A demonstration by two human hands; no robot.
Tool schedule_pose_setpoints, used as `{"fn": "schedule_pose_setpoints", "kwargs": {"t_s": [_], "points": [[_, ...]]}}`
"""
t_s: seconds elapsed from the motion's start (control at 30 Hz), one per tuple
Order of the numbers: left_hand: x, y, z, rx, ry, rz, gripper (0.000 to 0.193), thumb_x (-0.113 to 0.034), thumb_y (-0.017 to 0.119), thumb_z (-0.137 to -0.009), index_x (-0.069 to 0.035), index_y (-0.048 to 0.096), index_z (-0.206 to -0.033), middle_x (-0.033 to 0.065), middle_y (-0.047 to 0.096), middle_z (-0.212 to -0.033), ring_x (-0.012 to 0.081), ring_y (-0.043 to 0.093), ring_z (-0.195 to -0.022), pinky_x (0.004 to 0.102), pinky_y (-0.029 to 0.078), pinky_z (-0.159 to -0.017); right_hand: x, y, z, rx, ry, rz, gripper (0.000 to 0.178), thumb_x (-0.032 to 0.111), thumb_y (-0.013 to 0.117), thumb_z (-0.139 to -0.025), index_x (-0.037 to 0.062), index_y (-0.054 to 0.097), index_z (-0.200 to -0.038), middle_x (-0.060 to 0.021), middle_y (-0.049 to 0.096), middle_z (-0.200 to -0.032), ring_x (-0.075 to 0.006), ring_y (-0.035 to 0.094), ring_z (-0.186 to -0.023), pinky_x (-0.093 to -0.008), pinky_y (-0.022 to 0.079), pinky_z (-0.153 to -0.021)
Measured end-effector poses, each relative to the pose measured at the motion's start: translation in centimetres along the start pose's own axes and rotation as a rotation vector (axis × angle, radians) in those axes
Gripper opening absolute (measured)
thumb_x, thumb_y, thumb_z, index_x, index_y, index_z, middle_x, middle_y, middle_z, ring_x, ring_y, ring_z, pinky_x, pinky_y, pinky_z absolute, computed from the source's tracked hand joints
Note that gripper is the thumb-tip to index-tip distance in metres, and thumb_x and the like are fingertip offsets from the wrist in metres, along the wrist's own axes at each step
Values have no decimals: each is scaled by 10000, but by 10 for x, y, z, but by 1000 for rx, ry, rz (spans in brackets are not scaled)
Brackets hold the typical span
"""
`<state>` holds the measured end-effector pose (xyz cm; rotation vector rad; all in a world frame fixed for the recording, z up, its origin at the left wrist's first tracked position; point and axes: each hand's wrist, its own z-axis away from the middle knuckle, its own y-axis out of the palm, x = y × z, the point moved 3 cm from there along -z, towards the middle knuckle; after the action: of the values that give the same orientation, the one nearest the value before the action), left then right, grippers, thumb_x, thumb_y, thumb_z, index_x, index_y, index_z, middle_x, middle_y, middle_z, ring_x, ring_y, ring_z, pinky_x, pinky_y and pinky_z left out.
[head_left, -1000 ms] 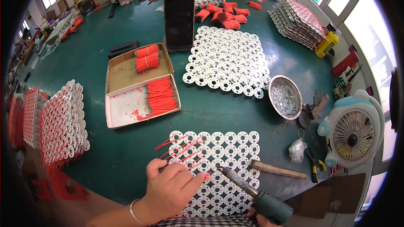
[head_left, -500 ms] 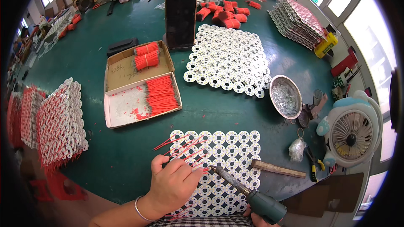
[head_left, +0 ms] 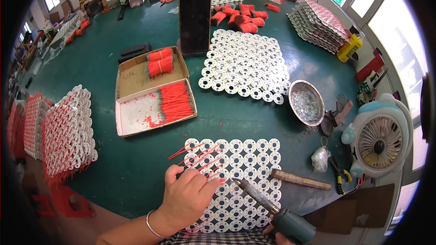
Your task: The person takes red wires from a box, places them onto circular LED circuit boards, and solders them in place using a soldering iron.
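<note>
**One narrow gap at 3 o'clock**

From the fingertips of the left hand (head_left: 188, 197), the tip of the iron (head_left: 274, 209) lies at 3 o'clock, near but apart. The iron's long axis runs from its tip at 10 o'clock to its handle at 4 o'clock. Whether the tip touches the panel (head_left: 245, 175) beneath, I cannot tell.

The left hand is nearer to the wire (head_left: 221, 181), its thumb and fingers drawn together and seemingly pinched on it; the contact itself is partly hidden. The right hand (head_left: 282, 239), mostly out of sight, is wrapped around the handle.

The panel lies under the left hand, stretching away toward 1 o'clock. Other wires (head_left: 178, 153) overhang its far-left side, slanting from 8 to 2 o'clock. At 3 o'clock from the tip, a stick (head_left: 301, 179) rests across the panel's right edge.
</note>
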<state>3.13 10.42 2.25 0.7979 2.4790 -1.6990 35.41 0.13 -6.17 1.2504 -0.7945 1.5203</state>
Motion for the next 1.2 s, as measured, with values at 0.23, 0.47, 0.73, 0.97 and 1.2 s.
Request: {"fn": "schedule_pose_setpoints", "kwargs": {"t_s": [0.23, 0.47, 0.73, 0.97, 1.2], "points": [[2, -26, 12, -83, -47, -47, 210, -113, 719, -728, -162, 728, -931, -43, 563, -792, 172, 564, -849, 409, 355, -818, -29, -25, 21, 118, -240, 484, 529, 16, 695, -901, -30, 490, -1386, -191, 615, -1277, -268, 639, -1116, -332, 500, -922], [-8, -8, 20, -97, -11, 31, 236, -97, 752, -697, -164, 738, -923, -54, 571, -794, 167, 570, -816, 413, 345, -819, -28, -5, 28, -108, 254, -389, 593, 14, 684, -898, -25, 435, -1435, -205, 608, -1290, -273, 629, -1147, -349, 502, -952], [-7, -3, 23, -59, 8, 10, 247, -96, 759, -691, -158, 749, -929, -56, 561, -754, 155, 574, -790, 421, 338, -823, -5, 20, 8, 150, -181, 194, 653, -34, 679, -885, -7, 383, -1466, -213, 601, -1303, -271, 633, -1156, -362, 515, -954], [-5, -2, 20, -59, 15, 29, 237, -94, 759, -687, -141, 743, -919, -42, 518, -729, 160, 562, -763, 420, 335, -811, 20, 34, -2, -33, -234, 76, 586, -7, 704, -869, -31, 457, -1400, -196, 636, -1244, -267, 651, -1123, -357, 516, -950], [-6, -6, 18, -25, 5, 1, 155, -138, 673, -796, -133, 736, -938, -35, 540, -755, 148, 559, -781, 388, 360, -824, 24, 33, -6, 1, -360, 614, 574, 34, 731, -857, -49, 492, -1372, -198, 639, -1256, -267, 649, -1120, -353, 502, -958]]}}
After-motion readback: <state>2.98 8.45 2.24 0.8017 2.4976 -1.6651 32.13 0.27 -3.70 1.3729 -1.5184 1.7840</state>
